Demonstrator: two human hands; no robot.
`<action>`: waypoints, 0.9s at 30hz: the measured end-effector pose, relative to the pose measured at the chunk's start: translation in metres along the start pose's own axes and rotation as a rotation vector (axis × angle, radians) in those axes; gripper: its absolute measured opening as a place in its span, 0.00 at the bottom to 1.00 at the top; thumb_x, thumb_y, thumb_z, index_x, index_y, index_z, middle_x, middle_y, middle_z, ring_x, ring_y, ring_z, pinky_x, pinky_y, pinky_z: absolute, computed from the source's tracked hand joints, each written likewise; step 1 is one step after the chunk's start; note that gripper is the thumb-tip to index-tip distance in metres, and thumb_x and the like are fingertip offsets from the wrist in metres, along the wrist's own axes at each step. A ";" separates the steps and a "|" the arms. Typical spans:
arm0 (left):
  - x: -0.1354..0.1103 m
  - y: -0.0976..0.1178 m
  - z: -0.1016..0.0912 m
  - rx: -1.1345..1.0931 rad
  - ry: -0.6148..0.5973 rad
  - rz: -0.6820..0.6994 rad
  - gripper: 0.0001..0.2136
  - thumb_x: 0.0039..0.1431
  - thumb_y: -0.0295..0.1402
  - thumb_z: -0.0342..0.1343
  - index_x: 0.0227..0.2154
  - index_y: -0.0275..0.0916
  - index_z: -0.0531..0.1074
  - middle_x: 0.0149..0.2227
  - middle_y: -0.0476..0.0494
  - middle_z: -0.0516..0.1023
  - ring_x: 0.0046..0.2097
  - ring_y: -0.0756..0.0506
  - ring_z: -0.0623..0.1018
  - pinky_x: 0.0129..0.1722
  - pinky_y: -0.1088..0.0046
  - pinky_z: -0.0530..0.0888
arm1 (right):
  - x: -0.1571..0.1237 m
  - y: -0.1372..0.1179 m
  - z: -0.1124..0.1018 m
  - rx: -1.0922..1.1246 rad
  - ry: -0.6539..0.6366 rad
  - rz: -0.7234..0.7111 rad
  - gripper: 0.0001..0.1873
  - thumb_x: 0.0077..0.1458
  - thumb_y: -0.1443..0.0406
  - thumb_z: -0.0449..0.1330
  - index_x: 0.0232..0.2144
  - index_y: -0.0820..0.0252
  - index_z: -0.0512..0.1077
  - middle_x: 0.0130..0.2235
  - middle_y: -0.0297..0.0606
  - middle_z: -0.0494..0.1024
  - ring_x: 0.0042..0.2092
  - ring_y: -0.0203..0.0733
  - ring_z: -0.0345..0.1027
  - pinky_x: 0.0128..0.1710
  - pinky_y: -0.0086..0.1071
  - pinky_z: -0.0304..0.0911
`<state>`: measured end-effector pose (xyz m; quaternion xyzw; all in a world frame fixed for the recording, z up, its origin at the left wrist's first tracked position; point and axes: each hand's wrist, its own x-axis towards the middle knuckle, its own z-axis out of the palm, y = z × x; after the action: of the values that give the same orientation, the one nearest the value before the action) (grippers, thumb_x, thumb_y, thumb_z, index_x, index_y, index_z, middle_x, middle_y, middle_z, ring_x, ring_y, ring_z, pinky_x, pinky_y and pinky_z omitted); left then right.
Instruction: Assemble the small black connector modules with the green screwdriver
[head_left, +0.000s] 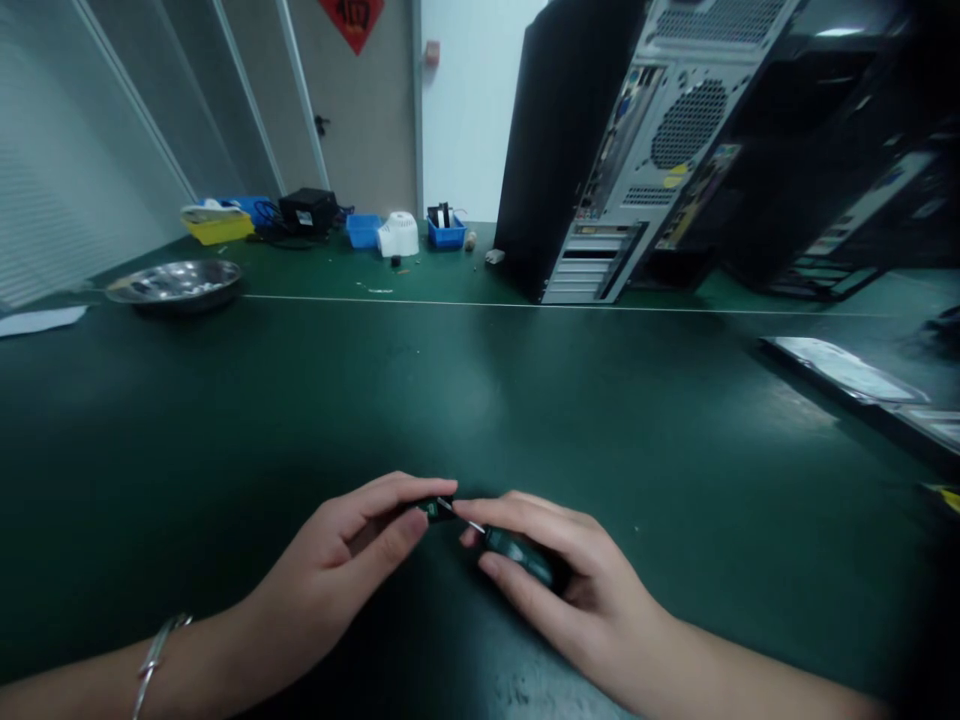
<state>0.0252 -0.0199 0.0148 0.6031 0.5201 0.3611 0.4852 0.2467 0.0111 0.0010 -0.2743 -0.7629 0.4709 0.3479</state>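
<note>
My left hand (352,545) rests on the green mat and pinches a small dark part (435,508) between thumb and forefinger. My right hand (559,580) is wrapped round the dark green handle of a small screwdriver (517,552). Its thin metal shaft points left, with the tip touching the small part. A silver bracelet (157,652) sits on my left wrist. Both hands lie close together near the front edge of the table.
A black and grey computer tower (622,140) stands at the back right, more dark cases beyond it. A metal bowl (176,283) sits at the back left. Blue bins (446,235), a yellow tray (217,225) and a white device (398,236) line the far edge. Flat silver packets (847,370) lie right.
</note>
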 end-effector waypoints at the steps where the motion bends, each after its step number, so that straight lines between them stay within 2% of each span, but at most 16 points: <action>1: 0.000 0.000 0.001 -0.006 -0.003 0.003 0.13 0.63 0.38 0.56 0.49 0.47 0.77 0.48 0.46 0.80 0.50 0.42 0.78 0.49 0.70 0.75 | 0.000 0.000 0.000 0.002 0.001 0.003 0.20 0.62 0.71 0.58 0.54 0.50 0.73 0.42 0.38 0.79 0.43 0.37 0.75 0.44 0.30 0.70; 6: -0.001 -0.005 0.000 0.061 0.065 0.019 0.11 0.63 0.37 0.58 0.47 0.46 0.77 0.45 0.46 0.81 0.47 0.43 0.79 0.47 0.71 0.76 | 0.001 -0.003 0.000 0.027 -0.016 0.028 0.19 0.62 0.70 0.58 0.53 0.52 0.74 0.42 0.40 0.80 0.42 0.39 0.76 0.42 0.31 0.71; 11: -0.002 -0.004 -0.003 0.201 0.069 0.153 0.09 0.63 0.34 0.57 0.44 0.47 0.78 0.46 0.47 0.81 0.48 0.43 0.78 0.50 0.70 0.74 | 0.002 -0.005 -0.002 0.032 -0.023 0.021 0.19 0.61 0.71 0.58 0.52 0.54 0.75 0.41 0.40 0.81 0.41 0.39 0.76 0.42 0.32 0.71; 14: -0.001 -0.002 -0.005 0.216 0.062 0.184 0.09 0.63 0.33 0.58 0.44 0.48 0.79 0.45 0.47 0.82 0.48 0.43 0.79 0.49 0.71 0.74 | 0.003 -0.005 -0.002 0.062 -0.024 0.019 0.19 0.60 0.71 0.59 0.52 0.53 0.75 0.41 0.40 0.81 0.41 0.39 0.76 0.42 0.32 0.71; 22: 0.003 -0.001 -0.009 0.119 0.002 0.163 0.09 0.62 0.32 0.60 0.43 0.49 0.81 0.39 0.48 0.83 0.42 0.45 0.80 0.43 0.73 0.75 | 0.003 -0.007 -0.003 0.135 -0.018 -0.012 0.18 0.60 0.72 0.60 0.51 0.54 0.76 0.40 0.40 0.82 0.41 0.38 0.77 0.43 0.31 0.72; 27: 0.004 0.000 -0.007 0.030 -0.006 0.101 0.08 0.60 0.34 0.61 0.41 0.47 0.82 0.39 0.47 0.84 0.43 0.43 0.81 0.43 0.71 0.76 | 0.004 -0.007 -0.003 0.148 -0.018 -0.008 0.17 0.60 0.71 0.59 0.50 0.56 0.77 0.39 0.41 0.82 0.41 0.39 0.77 0.43 0.33 0.72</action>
<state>0.0189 -0.0148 0.0164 0.6367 0.4932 0.3755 0.4587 0.2456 0.0130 0.0093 -0.2403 -0.7301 0.5272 0.3624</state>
